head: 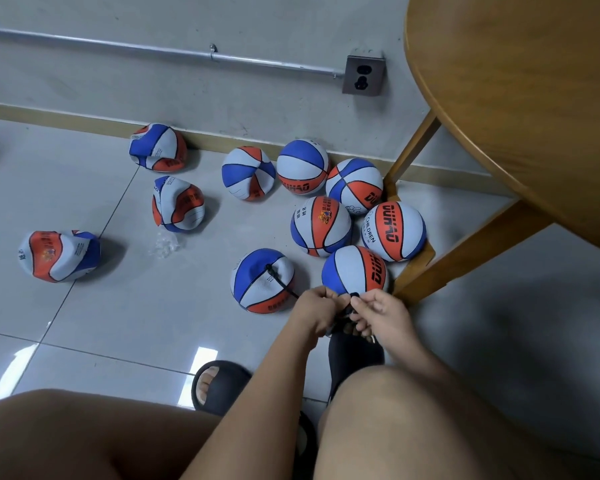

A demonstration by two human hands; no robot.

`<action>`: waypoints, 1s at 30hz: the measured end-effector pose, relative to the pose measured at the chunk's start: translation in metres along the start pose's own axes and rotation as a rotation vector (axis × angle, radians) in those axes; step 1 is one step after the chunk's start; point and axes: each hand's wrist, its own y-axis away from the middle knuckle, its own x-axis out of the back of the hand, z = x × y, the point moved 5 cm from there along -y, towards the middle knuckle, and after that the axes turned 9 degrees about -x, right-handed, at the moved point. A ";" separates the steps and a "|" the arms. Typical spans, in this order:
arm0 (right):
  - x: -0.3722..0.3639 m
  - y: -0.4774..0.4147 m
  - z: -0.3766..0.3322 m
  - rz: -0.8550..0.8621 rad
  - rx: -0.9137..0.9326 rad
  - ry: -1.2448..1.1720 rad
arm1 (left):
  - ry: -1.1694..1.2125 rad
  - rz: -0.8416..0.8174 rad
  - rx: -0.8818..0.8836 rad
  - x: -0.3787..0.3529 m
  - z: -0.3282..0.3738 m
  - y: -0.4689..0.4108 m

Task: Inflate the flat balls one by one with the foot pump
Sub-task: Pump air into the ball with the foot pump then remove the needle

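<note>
Three crumpled flat balls (59,256) (178,209) (158,147) lie on the floor tiles at the left. A half-round ball (262,280) sits in front of me with the black pump hose (281,284) plugged into its top. Several round red, white and blue balls (321,226) cluster near the wall and the table leg. My left hand (314,308) and my right hand (378,313) meet just below the nearest round ball (355,270), and both pinch the hose's black near end. The foot pump is mostly hidden under my hands and my right foot in a black slipper (355,355).
A round wooden table (516,98) overhangs at the right, with its slanted leg (465,251) beside the balls. A wall socket (363,75) and a metal pipe (153,50) run along the wall. A clear plastic wrapper (165,244) lies on the tiles. My left slipper (219,386) rests nearby.
</note>
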 end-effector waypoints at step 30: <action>0.000 -0.001 -0.001 -0.019 -0.069 -0.036 | 0.011 0.007 -0.124 0.002 -0.013 -0.003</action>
